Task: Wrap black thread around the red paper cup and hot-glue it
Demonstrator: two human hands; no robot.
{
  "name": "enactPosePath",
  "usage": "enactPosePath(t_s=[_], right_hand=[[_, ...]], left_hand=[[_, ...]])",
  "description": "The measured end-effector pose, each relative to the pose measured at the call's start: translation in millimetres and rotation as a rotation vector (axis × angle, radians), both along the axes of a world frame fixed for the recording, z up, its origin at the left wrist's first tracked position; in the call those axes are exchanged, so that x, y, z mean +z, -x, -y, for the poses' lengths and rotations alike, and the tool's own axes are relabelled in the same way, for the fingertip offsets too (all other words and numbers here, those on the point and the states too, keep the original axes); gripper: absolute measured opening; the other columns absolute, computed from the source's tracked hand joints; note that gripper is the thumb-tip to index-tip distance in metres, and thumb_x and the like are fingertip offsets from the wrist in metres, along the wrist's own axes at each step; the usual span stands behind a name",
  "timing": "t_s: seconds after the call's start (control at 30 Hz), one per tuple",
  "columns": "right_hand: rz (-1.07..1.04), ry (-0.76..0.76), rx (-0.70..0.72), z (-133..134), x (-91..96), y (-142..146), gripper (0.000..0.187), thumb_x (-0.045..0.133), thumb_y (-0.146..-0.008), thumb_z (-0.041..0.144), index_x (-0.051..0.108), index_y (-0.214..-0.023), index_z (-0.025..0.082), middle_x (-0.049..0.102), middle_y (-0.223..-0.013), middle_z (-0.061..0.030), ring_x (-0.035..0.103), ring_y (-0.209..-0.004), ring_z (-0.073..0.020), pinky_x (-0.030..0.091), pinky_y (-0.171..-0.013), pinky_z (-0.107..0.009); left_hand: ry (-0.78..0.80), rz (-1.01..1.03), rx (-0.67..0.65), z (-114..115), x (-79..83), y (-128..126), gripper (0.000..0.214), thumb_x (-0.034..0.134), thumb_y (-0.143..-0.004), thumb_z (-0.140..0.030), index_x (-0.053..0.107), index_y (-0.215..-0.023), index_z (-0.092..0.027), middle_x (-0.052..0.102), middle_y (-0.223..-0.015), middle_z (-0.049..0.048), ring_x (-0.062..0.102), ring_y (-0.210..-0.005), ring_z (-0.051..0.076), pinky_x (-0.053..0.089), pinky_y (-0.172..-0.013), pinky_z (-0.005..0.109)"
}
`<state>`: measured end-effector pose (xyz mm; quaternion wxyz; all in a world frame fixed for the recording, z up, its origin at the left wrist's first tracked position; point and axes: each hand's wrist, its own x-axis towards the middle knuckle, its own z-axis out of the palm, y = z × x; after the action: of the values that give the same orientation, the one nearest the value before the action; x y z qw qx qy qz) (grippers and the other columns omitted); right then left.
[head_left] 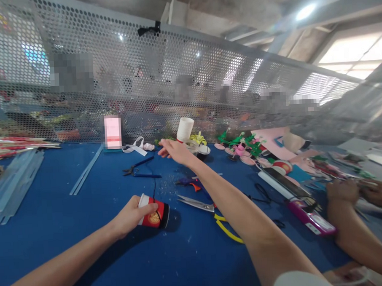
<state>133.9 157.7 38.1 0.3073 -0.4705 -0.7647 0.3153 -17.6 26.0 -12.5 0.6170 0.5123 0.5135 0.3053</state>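
My left hand is closed around a small red-and-white paper cup with a gold emblem and a black end, tipped on its side just over the blue table. A thin black cord runs up from the cup past the pliers. My right hand reaches across to the back of the table with its fingers stretched out, and no object shows in it. Close beside it are a stack of white paper cups and a roll of clear tape. Scissors with yellow handles lie under my right forearm.
Pale blue strips lie at the left, near a white ribbon. A glue gun is partly behind my forearm. Green and pink craft flowers and a purple device stand right. Another person's hands work at far right.
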Motion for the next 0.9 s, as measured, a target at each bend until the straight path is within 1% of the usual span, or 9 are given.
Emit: enactPosePath(t_s=[0.2, 0.27, 0.37, 0.47, 0.53, 0.6, 0.77, 0.83, 0.9], right_hand=[[0.308, -0.069, -0.215, 39.1, -10.0, -61.1, 0.023, 0.041, -0.077, 0.028, 0.052, -0.061, 0.015, 0.061, -0.064, -0.0056, 0.056, -0.061, -0.014, 0.038, -0.06, -0.025], [0.417, -0.043, -0.296, 52.2, -21.5, -79.5, 0.02, 0.046, -0.072, 0.024, 0.05, -0.054, 0.016, 0.059, -0.059, -0.0074, 0.056, -0.063, -0.0184, 0.036, -0.059, -0.027], [0.528, 0.041, -0.332, 65.2, -44.8, -94.9, 0.018, 0.053, -0.064, 0.017, 0.048, -0.047, 0.017, 0.058, -0.056, -0.0075, 0.056, -0.064, -0.0203, 0.036, -0.057, -0.027], [0.559, 0.082, -0.368, 67.7, -66.3, -97.5, 0.008, 0.056, -0.058, 0.014, 0.051, -0.053, 0.016, 0.059, -0.067, -0.01, 0.056, -0.07, -0.0215, 0.036, -0.06, -0.026], [0.54, 0.087, -0.401, 65.7, -74.8, -96.3, 0.004, 0.054, -0.059, 0.012, 0.053, -0.062, 0.014, 0.059, -0.077, -0.013, 0.056, -0.075, -0.0228, 0.037, -0.063, -0.028], [0.495, 0.099, -0.43, 63.8, -77.1, -95.1, 0.012, 0.051, -0.06, 0.011, 0.053, -0.072, 0.012, 0.059, -0.079, -0.0138, 0.055, -0.076, -0.0232, 0.038, -0.062, -0.029], [0.288, 0.115, -0.445, 73.6, -60.5, -91.5, 0.029, 0.049, -0.065, 0.015, 0.045, -0.093, 0.013, 0.059, -0.084, -0.008, 0.056, -0.067, -0.0152, 0.042, -0.056, -0.025], [0.153, 0.143, -0.377, 83.7, -50.5, -86.8, 0.024, 0.048, -0.069, 0.022, 0.045, -0.091, 0.014, 0.059, -0.078, -0.0038, 0.056, -0.06, -0.0114, 0.043, -0.054, -0.023], [-0.123, 0.296, -0.259, 95.3, -42.4, -79.4, 0.019, 0.051, -0.068, 0.031, 0.05, -0.076, 0.013, 0.057, -0.06, -0.0008, 0.053, -0.049, -0.0105, 0.042, -0.048, -0.023]], left_hand=[[-0.001, -0.031, 0.045, -1.6, 4.4, 0.1, 0.026, 0.057, -0.057, -0.034, 0.044, -0.048, -0.014, 0.044, -0.042, -0.0053, 0.035, -0.041, 0.006, 0.023, -0.041, 0.019], [-0.014, -0.054, 0.06, -2.3, 6.2, -0.6, 0.025, 0.056, -0.058, -0.034, 0.044, -0.048, -0.015, 0.042, -0.042, -0.006, 0.033, -0.041, 0.005, 0.022, -0.041, 0.019], [-0.057, -0.105, 0.054, -3.7, 6.3, -1.5, 0.027, 0.054, -0.058, -0.036, 0.041, -0.047, -0.015, 0.037, -0.04, -0.0074, 0.028, -0.04, 0.005, 0.019, -0.04, 0.019], [-0.11, -0.155, 0.025, -5.1, 3.8, -1.6, 0.032, 0.053, -0.058, -0.04, 0.037, -0.045, -0.016, 0.032, -0.04, -0.008, 0.024, -0.04, 0.005, 0.017, -0.04, 0.02], [-0.131, -0.178, 0.016, -5.9, 1.6, -0.9, 0.034, 0.052, -0.058, -0.042, 0.035, -0.044, -0.017, 0.029, -0.04, -0.0082, 0.023, -0.04, 0.005, 0.016, -0.04, 0.02], [-0.156, -0.182, -0.001, -6.9, -0.4, 0.6, 0.034, 0.051, -0.059, -0.042, 0.035, -0.044, -0.017, 0.029, -0.041, -0.0078, 0.022, -0.041, 0.005, 0.016, -0.04, 0.02], [-0.199, -0.209, 0.004, -9.9, -2.2, 6.1, 0.034, 0.049, -0.062, -0.042, 0.033, -0.044, -0.017, 0.028, -0.041, -0.0073, 0.022, -0.041, 0.005, 0.015, -0.04, 0.021], [-0.202, -0.218, 0.007, -10.6, -1.3, 7.9, 0.035, 0.049, -0.062, -0.042, 0.032, -0.044, -0.018, 0.027, -0.041, -0.0074, 0.02, -0.041, 0.005, 0.015, -0.04, 0.02], [-0.217, -0.245, 0.004, -11.4, 0.2, 9.6, 0.036, 0.05, -0.061, -0.041, 0.03, -0.043, -0.018, 0.026, -0.041, -0.0074, 0.019, -0.04, 0.005, 0.014, -0.039, 0.021]])
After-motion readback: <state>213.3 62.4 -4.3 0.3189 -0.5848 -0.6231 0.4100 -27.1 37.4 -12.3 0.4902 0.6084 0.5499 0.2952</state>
